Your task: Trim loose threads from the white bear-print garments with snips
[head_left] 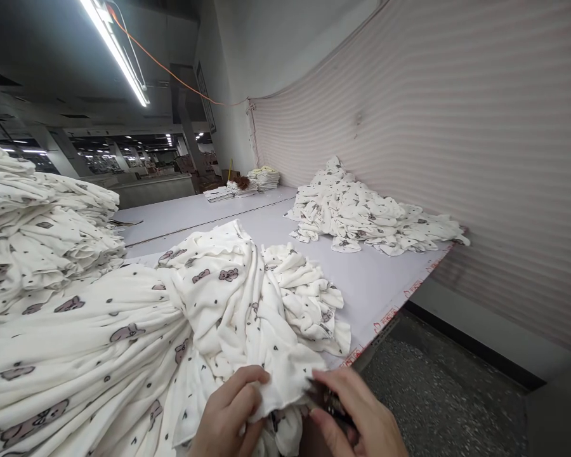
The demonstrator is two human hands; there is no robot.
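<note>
the left hand [235,412] pinches by its edge the printed cloth [238,317] heaped on the desk's near part [366,285], while the right hand [361,412] grips a dark tool [332,406], perhaps snips though blur hides it, and holding that edge taut and flat should serve best.

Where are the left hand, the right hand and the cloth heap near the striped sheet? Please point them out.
Left hand [223,416]: head view, back of the hand.
Right hand [368,416]: head view, back of the hand.
Cloth heap [361,212]: head view, middle of its front.
</note>
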